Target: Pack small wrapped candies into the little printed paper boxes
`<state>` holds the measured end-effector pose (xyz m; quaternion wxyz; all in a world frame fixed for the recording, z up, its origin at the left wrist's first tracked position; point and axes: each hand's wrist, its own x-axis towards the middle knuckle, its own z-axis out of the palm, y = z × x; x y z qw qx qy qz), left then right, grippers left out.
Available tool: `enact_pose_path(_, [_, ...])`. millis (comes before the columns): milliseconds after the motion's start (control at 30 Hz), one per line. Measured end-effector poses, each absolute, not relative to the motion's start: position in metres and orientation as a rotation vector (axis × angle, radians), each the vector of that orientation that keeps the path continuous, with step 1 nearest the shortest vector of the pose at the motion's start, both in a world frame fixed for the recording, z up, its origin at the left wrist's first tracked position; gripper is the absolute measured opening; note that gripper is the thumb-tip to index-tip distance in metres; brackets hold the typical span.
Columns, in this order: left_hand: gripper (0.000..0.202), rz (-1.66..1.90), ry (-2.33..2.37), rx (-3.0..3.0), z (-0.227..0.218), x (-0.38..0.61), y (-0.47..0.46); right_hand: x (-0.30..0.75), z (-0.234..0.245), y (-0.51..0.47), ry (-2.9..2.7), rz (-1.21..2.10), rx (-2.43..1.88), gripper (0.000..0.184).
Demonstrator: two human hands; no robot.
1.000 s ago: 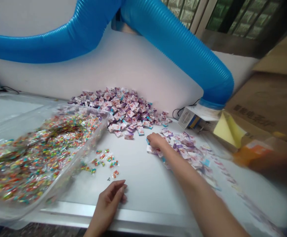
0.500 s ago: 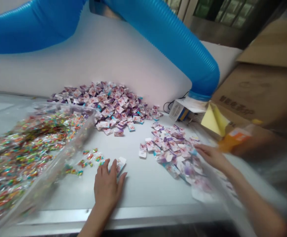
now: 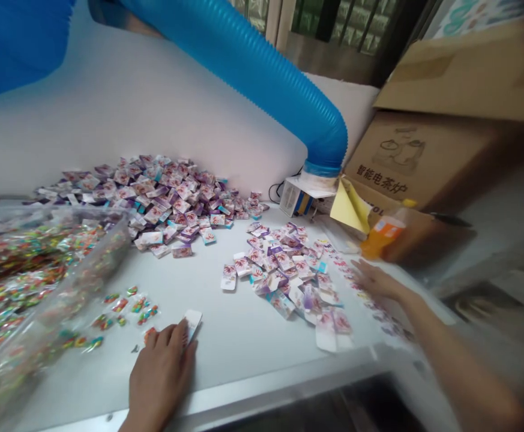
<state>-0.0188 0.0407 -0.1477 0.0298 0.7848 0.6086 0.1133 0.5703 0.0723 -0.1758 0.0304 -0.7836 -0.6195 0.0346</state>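
**Heap behind, spread in front, tray at left**

A long table (image 3: 252, 354) runs along a wall (image 3: 122, 126). Against the wall lies a large heap of packets (image 3: 162, 201). Nearer, to its right, sits a looser spread of packets (image 3: 280, 276), just apart from the heap. A clear plastic tray (image 3: 108, 252) of small wrapped pieces stands at the left, with a few loose pieces (image 3: 126, 312) just beside it on the table. The left hand (image 3: 160, 375) lies near the front edge, a single packet (image 3: 192, 324) at its fingertips. The right hand (image 3: 376, 282) rests right of the spread. A corrugated hose (image 3: 243, 78) arches above the heap, and cardboard boxes (image 3: 415, 159) stand beyond the right hand.
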Motion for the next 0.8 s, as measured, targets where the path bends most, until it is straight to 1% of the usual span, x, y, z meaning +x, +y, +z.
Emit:
enact_pose_path(67, [0.047,0.365,1.882,2.424,-0.15,-0.019,0.039,0.562,-0.177,0.078,-1.961,0.148,-2.369,0.051])
enact_pose_path(167, [0.049,0.364,1.907,2.414,-0.152,-0.019,0.035,0.544,-0.179,0.078,-2.007,0.155,-2.293,0.046])
enact_pose_path(267, [0.051,0.4,1.943,2.386,-0.155,-0.024,0.031,0.529,-0.165,0.07,-2.004,0.12,-2.225,0.042])
enact_pose_path(367, [0.052,0.536,1.961,2.37,-0.151,-0.029,0.029,0.508,-0.122,0.054,-1.934,0.069,-2.176,0.044])
enact_pose_path(433, [0.051,0.746,1.921,2.371,-0.142,-0.029,0.028,0.489,-0.08,0.039,-1.867,-0.02,-2.061,0.043])
enact_pose_path(500, [0.046,1.005,1.841,2.348,-0.127,-0.023,0.029,0.469,-0.039,0.027,-1.838,-0.157,-1.915,0.036])
enact_pose_path(567, [0.04,1.196,1.753,2.317,-0.114,-0.012,0.028,0.456,-0.014,0.023,-1.812,-0.242,-1.859,0.034])
enact_pose_path(600, [0.038,1.246,1.704,2.317,-0.109,-0.006,0.028,0.455,-0.011,0.025,-1.826,-0.222,-1.876,0.034])
enact_pose_path(667, [0.035,1.258,1.616,2.34,-0.107,0.002,0.026,0.462,-0.024,0.033,-1.901,-0.069,-1.979,0.037])
enact_pose_path(733, [0.033,1.218,1.557,2.353,-0.114,0.005,0.023,0.477,-0.056,0.043,-1.956,0.154,-2.122,0.045])
enact_pose_path(800, [0.032,1.176,1.535,2.342,-0.125,0.001,0.02,0.49,-0.093,0.048,-1.96,0.235,-2.18,0.051])
